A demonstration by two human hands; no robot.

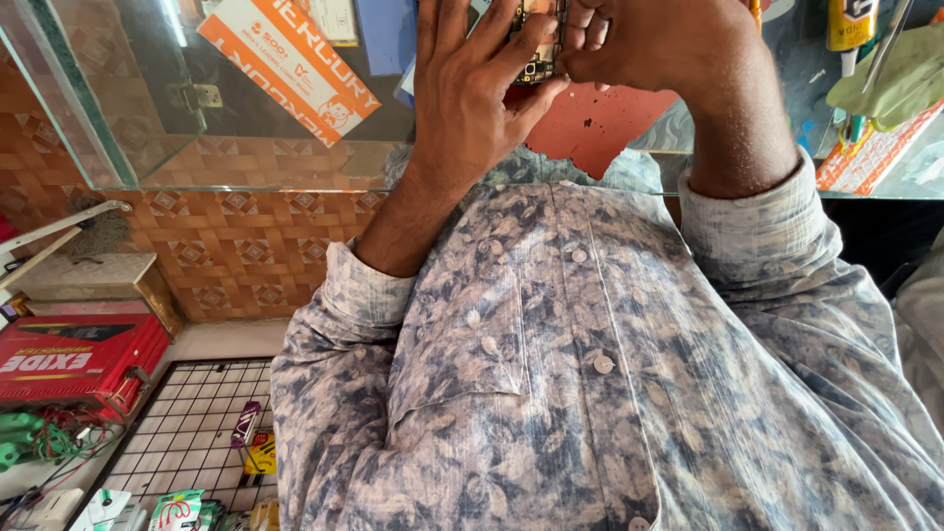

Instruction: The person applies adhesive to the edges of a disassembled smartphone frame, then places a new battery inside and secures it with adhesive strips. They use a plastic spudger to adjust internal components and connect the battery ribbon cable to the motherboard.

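Small opened device [536,44], circuitry exposed, was held at the far edge of the glass counter [246,147]. It was pinched by left hand [472,98] and clasped by right hand [659,49]. Work was judged midway: internals bared, reassembly outstanding.

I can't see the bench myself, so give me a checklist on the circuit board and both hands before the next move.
1. Left hand on the circuit board: ok, fingers wrap its left side.
2. Right hand on the board: ok, fingertips meet its right edge.
3. Board fully in view: not ok, cut off by the top edge of the picture.
4. Board clear of the glass counter: cannot tell.
5. Sleeves clear of the hands: ok, rolled back.
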